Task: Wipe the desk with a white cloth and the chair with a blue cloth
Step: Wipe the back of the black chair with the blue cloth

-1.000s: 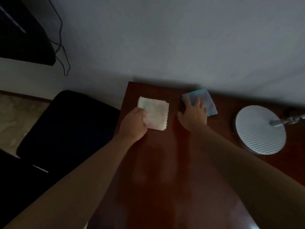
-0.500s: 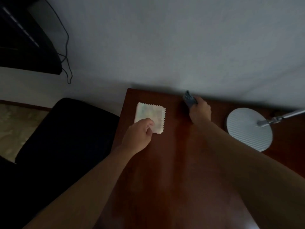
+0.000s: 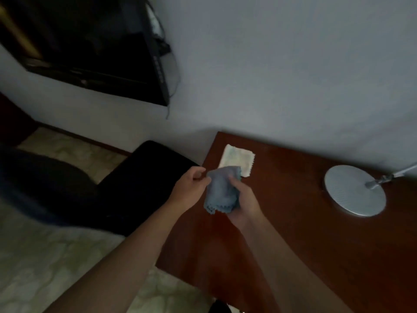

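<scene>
Holding the blue cloth (image 3: 222, 193) bunched between both hands above the desk's (image 3: 293, 233) left edge, your right hand (image 3: 242, 204) grips its lower fold while your left hand (image 3: 191, 188) pinches its upper corner. The chair (image 3: 140, 184) sits just left of that edge, on your left hand's side, so the cloth likely travels leftward next. The white cloth (image 3: 237, 158) lies flat near the desk's far left corner, untouched by either hand.
</scene>
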